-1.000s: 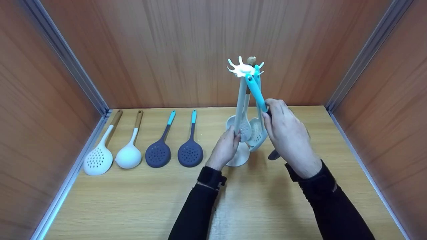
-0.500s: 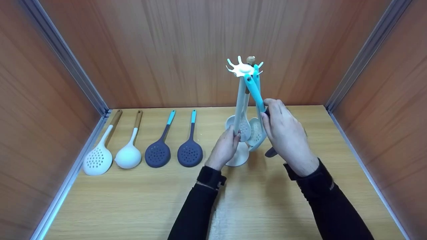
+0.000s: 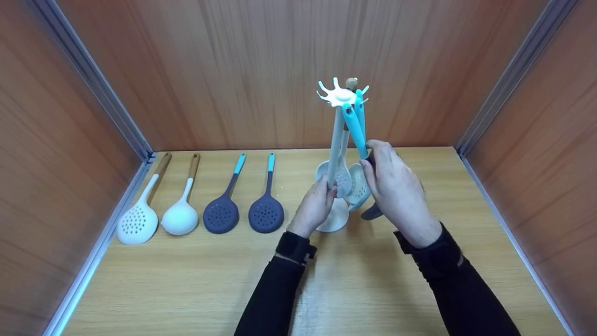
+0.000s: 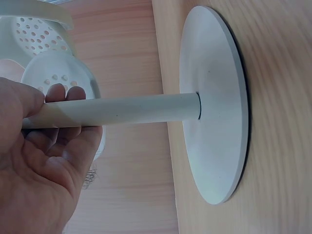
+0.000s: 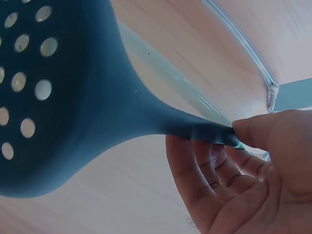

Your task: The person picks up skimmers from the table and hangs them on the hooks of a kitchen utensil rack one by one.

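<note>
Gripping a tall, white, round-footed stand (image 4: 214,141) by its pole, with curled fingers of the left hand (image 3: 313,207). Pinching a dark blue, flat spoon (image 5: 117,107) with round holes by its neck, between thumb and fingers of the right hand (image 3: 396,186), nearer than the left. Tilted just right of the stand: with bright blue handle (image 3: 356,129) slanting up from the right fingers toward the stand's top, and with holed end down. Hard to tell if hooked on.
</note>
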The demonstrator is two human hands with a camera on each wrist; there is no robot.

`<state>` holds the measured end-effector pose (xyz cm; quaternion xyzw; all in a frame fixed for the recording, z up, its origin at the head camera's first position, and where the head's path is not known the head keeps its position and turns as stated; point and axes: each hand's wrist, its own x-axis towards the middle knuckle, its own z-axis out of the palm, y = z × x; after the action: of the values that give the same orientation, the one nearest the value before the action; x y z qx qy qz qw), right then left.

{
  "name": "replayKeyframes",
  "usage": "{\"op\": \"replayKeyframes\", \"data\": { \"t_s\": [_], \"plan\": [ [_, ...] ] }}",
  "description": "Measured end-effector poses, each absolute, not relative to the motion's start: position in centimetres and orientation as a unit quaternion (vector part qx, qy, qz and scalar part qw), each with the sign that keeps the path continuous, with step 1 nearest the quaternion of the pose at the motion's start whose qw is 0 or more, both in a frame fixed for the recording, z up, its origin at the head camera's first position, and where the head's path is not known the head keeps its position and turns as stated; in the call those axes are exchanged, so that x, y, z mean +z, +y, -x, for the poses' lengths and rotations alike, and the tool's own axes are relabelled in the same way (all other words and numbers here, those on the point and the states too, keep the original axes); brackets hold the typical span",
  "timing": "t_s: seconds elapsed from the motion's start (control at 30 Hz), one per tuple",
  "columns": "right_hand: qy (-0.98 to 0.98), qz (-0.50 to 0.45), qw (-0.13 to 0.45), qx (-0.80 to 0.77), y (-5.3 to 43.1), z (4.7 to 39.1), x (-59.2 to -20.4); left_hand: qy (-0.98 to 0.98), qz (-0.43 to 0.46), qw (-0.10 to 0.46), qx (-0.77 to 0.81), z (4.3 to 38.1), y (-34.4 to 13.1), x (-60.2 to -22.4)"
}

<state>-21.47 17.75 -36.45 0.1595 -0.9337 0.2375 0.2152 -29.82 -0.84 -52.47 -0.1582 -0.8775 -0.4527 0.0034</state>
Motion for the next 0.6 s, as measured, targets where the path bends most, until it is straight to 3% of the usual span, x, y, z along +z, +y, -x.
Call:
{"op": "replayKeyframes", "data": {
  "t_s": [0.6],
  "plan": [
    [-0.922,-0.177,0.200,0.281,17.04,21.82,-37.42,-0.878,0.179,0.021,-0.444,29.96,-0.91,-52.59]
  ]
}}
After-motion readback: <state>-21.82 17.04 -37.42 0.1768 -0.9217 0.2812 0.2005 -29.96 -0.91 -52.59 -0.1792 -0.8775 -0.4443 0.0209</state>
